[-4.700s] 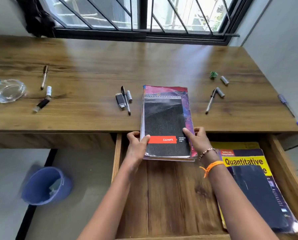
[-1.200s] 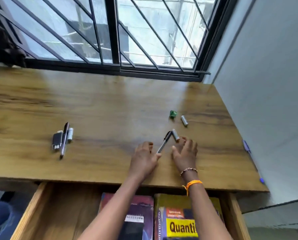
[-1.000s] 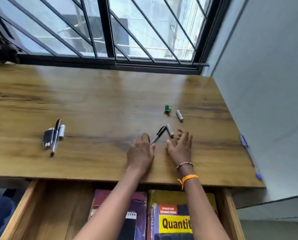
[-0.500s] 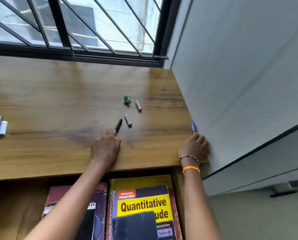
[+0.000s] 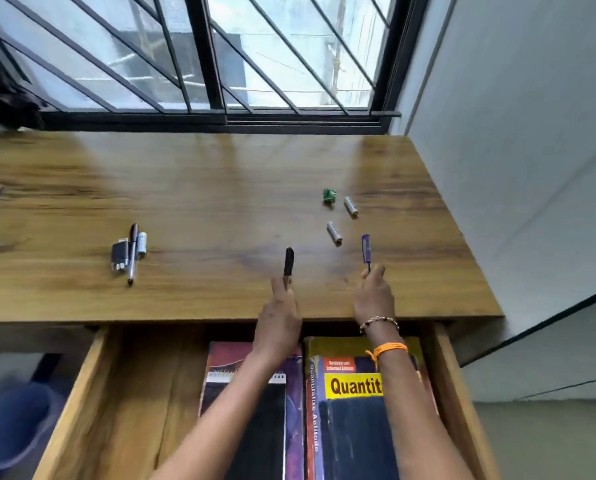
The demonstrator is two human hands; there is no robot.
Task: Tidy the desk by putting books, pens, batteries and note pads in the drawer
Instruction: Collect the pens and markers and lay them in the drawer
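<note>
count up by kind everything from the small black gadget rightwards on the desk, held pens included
pens: 3
batteries: 3
green scrap: 1
black gadget: 1
total: 8

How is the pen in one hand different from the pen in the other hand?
The black pen is dark and thick; the blue pen is purple-blue and thinner. The left hand holds the black pen and the right hand holds the blue pen. Both point away from the person, above the desk.
</note>
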